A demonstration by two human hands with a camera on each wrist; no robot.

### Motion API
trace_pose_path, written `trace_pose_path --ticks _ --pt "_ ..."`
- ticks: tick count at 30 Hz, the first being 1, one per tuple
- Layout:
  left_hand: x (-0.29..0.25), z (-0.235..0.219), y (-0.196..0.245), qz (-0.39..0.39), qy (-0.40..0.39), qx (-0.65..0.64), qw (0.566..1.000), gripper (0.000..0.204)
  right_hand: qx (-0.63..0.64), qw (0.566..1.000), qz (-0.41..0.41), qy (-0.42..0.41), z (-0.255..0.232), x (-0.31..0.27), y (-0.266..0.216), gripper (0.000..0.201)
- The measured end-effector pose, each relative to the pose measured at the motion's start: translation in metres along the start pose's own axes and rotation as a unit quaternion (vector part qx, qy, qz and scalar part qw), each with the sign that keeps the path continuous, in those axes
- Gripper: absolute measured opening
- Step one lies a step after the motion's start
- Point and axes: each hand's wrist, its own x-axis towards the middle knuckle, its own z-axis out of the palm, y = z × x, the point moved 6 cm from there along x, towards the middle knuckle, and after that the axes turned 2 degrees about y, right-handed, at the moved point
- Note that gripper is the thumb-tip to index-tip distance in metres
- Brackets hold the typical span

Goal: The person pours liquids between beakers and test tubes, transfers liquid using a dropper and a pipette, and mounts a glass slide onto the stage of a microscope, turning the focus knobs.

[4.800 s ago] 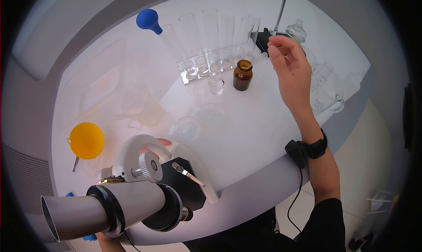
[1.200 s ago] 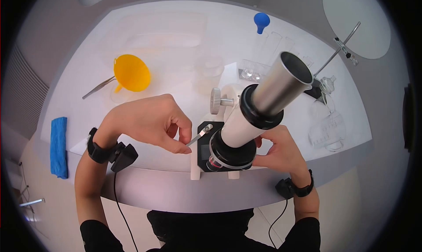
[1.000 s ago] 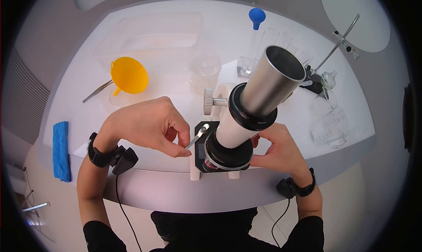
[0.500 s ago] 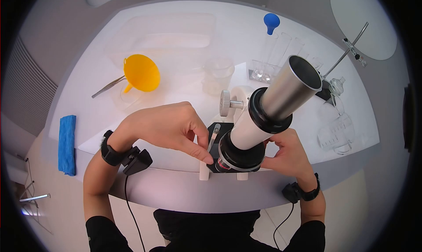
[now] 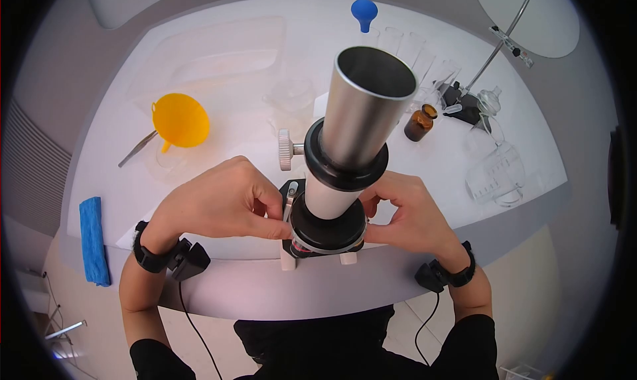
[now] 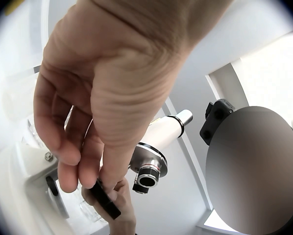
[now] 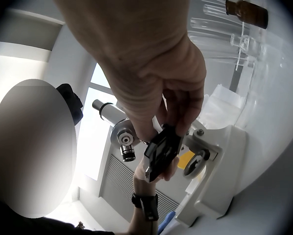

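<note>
A white microscope (image 5: 365, 125) with a steel tube stands at the table's near edge, between both hands. At the left side of its black stage (image 7: 158, 155), my left hand (image 5: 222, 197) pinches with thumb and fingertips, right by the free end of the metal stage clip (image 5: 289, 204). From the opposite side my right hand (image 5: 415, 214) grips the stage's edge, its fingertips partly behind the tube in the head view. The objective lens (image 6: 149, 177) shows above the stage in the left wrist view. The tube hides most of the stage from above.
A yellow funnel (image 5: 180, 120) and tweezers (image 5: 137, 148) lie to the left, with a folded blue cloth (image 5: 94, 241) by the edge. A brown bottle (image 5: 421, 123), test tubes (image 5: 411, 47), a blue rubber bulb (image 5: 364, 12), a stand (image 5: 497, 52) and a beaker (image 5: 496, 174) occupy the right side.
The right hand has come from above the glassware to the microscope, which has moved to the front middle. The left hand has swung the stage clip inward and slid toward the stage's near end.
</note>
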Motion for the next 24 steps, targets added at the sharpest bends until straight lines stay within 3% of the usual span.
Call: trace_pose_path --ticks 14,19,24 --pt "0.001 0.002 -0.006 -0.005 -0.009 -0.031 0.999 0.03 0.017 1.0 0.013 0.005 0.0 0.0 0.008 0.021" --pt "-0.001 0.001 -0.006 -0.029 -0.009 -0.024 0.999 0.027 0.128 0.989 0.079 -0.015 0.003 -0.004 0.015 0.018" --pt "-0.002 0.001 -0.006 -0.036 -0.011 -0.024 0.999 0.027 0.121 0.989 0.088 -0.008 0.003 -0.005 0.011 0.016"
